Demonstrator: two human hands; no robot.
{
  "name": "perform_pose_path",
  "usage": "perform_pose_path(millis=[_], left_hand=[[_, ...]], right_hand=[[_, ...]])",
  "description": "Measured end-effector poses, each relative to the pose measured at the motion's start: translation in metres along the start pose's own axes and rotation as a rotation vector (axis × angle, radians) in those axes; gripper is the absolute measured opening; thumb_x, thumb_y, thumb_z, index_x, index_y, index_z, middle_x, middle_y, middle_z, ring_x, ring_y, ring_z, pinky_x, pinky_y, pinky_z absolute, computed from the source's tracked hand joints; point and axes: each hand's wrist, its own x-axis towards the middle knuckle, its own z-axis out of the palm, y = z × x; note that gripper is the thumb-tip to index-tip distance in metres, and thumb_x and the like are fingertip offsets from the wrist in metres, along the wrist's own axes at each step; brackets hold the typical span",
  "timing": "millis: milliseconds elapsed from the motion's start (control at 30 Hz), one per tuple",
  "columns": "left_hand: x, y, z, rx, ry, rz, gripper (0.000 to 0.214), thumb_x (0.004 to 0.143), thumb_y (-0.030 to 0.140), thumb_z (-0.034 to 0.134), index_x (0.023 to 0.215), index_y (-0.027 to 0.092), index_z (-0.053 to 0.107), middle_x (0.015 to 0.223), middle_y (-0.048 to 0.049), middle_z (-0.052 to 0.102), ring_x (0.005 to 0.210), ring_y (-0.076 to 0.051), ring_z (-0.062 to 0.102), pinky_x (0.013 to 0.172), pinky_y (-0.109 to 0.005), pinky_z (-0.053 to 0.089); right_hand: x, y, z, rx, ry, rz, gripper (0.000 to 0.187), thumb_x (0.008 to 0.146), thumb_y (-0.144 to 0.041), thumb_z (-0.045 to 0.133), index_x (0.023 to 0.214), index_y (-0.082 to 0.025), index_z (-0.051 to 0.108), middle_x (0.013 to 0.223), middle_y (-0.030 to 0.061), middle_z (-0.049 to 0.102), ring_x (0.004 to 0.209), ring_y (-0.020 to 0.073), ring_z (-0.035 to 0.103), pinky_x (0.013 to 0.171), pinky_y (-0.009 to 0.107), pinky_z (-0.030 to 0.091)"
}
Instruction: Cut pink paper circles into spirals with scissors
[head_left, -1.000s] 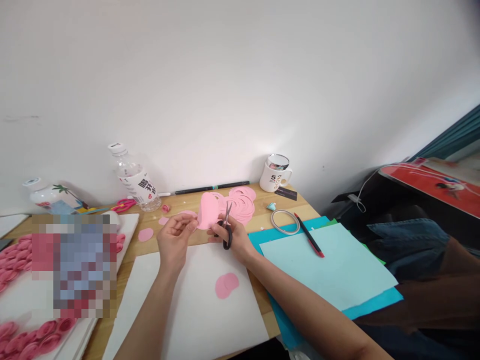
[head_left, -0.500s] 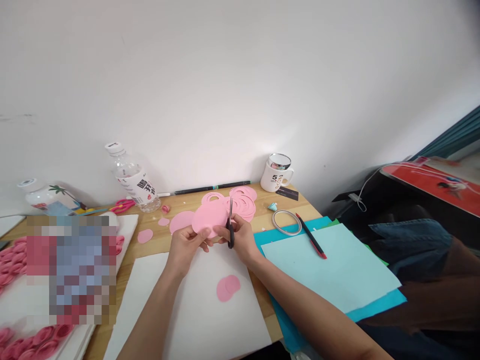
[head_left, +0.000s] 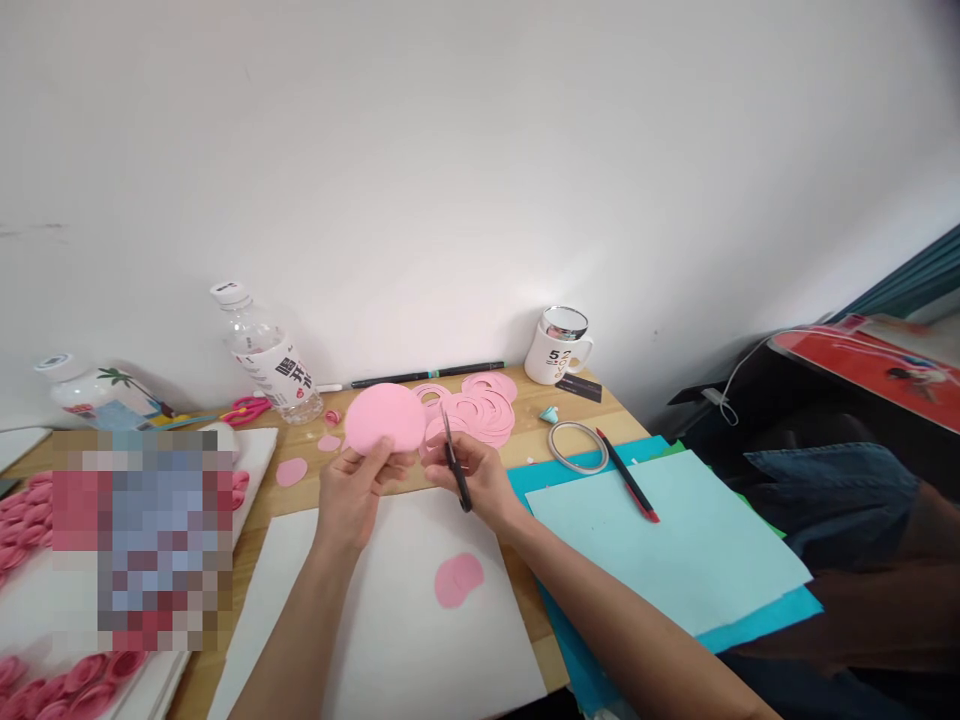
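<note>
My left hand (head_left: pixel 352 490) pinches the lower edge of a round pink paper disc (head_left: pixel 385 417) and holds it upright above the wooden table (head_left: pixel 525 400). My right hand (head_left: pixel 480 478) grips black-handled scissors (head_left: pixel 453 460) with the blades pointing up and away, just right of the disc. Behind my hands lies a heap of cut pink paper spirals (head_left: pixel 480 408). Two small overlapping pink circles (head_left: pixel 457 580) rest on a white sheet (head_left: pixel 390 610) under my forearms.
A water bottle (head_left: pixel 262 355), a white mug (head_left: pixel 559 345), a long black pen (head_left: pixel 427 376), a tape ring (head_left: pixel 576 445), a red-and-black pen (head_left: pixel 628 475) and light blue paper (head_left: pixel 667 540) lie around. Pink paper roses (head_left: pixel 67 680) sit on a white board at left. Pink scissors (head_left: pixel 244 409) lie beside the bottle.
My left hand has raised the pink disc and turned it to face me. The scissors have come away from its edge and tilted a little left.
</note>
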Motion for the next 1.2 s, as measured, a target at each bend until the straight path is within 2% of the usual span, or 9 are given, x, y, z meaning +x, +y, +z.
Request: perform_pose_path(millis=[100, 233, 433, 633, 867, 1067, 1200], left_hand=[[0.0, 0.003, 0.001, -0.091, 0.075, 0.055, 0.028, 0.053, 0.033, 0.076, 0.067, 0.012, 0.063, 0.056, -0.0025, 0.063, 0.051, -0.015, 0.06, 0.044, -0.024, 0.047], [-0.005, 0.007, 0.003, -0.09, 0.041, 0.082, 0.021, 0.059, 0.03, 0.072, 0.061, 0.013, 0.061, 0.048, 0.0009, 0.057, 0.042, -0.01, 0.051, 0.036, -0.021, 0.038], [-0.009, 0.001, 0.005, 0.04, 0.016, 0.109, 0.022, 0.06, 0.028, 0.071, 0.052, 0.014, 0.056, 0.045, 0.0029, 0.052, 0.04, -0.007, 0.043, 0.039, -0.022, 0.034], [-0.009, -0.003, 0.005, 0.215, -0.01, 0.072, 0.028, 0.06, 0.03, 0.071, 0.045, 0.015, 0.052, 0.041, 0.0029, 0.048, 0.038, -0.008, 0.04, 0.038, -0.024, 0.032], [-0.009, -0.001, 0.004, 0.212, -0.033, 0.06, 0.028, 0.062, 0.028, 0.069, 0.044, 0.015, 0.053, 0.04, 0.0027, 0.049, 0.037, -0.008, 0.04, 0.037, -0.023, 0.032], [-0.01, 0.0, 0.005, 0.208, -0.05, 0.072, 0.032, 0.063, 0.027, 0.069, 0.04, 0.016, 0.05, 0.039, 0.0032, 0.047, 0.037, -0.007, 0.039, 0.039, -0.023, 0.033], [-0.01, -0.001, 0.004, 0.193, -0.074, 0.078, 0.031, 0.064, 0.026, 0.068, 0.041, 0.016, 0.05, 0.039, 0.0034, 0.048, 0.037, -0.007, 0.039, 0.039, -0.023, 0.032]], right_hand=[[-0.006, 0.0, 0.003, -0.093, -0.154, -0.036, 0.031, 0.064, -0.034, 0.072, 0.088, -0.019, 0.061, 0.078, 0.0015, 0.06, 0.073, 0.0154, 0.058, 0.07, 0.029, 0.047], [-0.011, 0.003, 0.008, -0.144, -0.222, -0.02, 0.036, 0.064, -0.034, 0.073, 0.093, -0.019, 0.06, 0.077, 0.0014, 0.06, 0.073, 0.0158, 0.057, 0.071, 0.03, 0.046], [-0.012, 0.004, 0.011, -0.132, -0.235, -0.013, 0.037, 0.062, -0.038, 0.074, 0.089, -0.019, 0.059, 0.075, 0.0008, 0.057, 0.07, 0.015, 0.055, 0.069, 0.029, 0.046], [-0.01, 0.005, 0.008, -0.045, -0.226, -0.036, 0.036, 0.064, -0.039, 0.072, 0.089, -0.018, 0.058, 0.069, -0.0013, 0.053, 0.063, 0.0131, 0.051, 0.062, 0.026, 0.044], [-0.01, 0.007, 0.009, 0.005, -0.23, -0.008, 0.036, 0.063, -0.038, 0.074, 0.087, -0.018, 0.057, 0.067, -0.0028, 0.051, 0.057, 0.0097, 0.045, 0.054, 0.022, 0.037], [-0.011, 0.003, 0.012, 0.052, -0.233, 0.008, 0.035, 0.061, -0.044, 0.073, 0.075, -0.019, 0.053, 0.062, -0.0041, 0.047, 0.053, 0.0088, 0.038, 0.05, 0.022, 0.033], [-0.012, 0.001, 0.015, 0.084, -0.227, 0.002, 0.036, 0.061, -0.045, 0.072, 0.07, -0.019, 0.049, 0.065, -0.0024, 0.05, 0.054, 0.0094, 0.04, 0.052, 0.023, 0.034]])
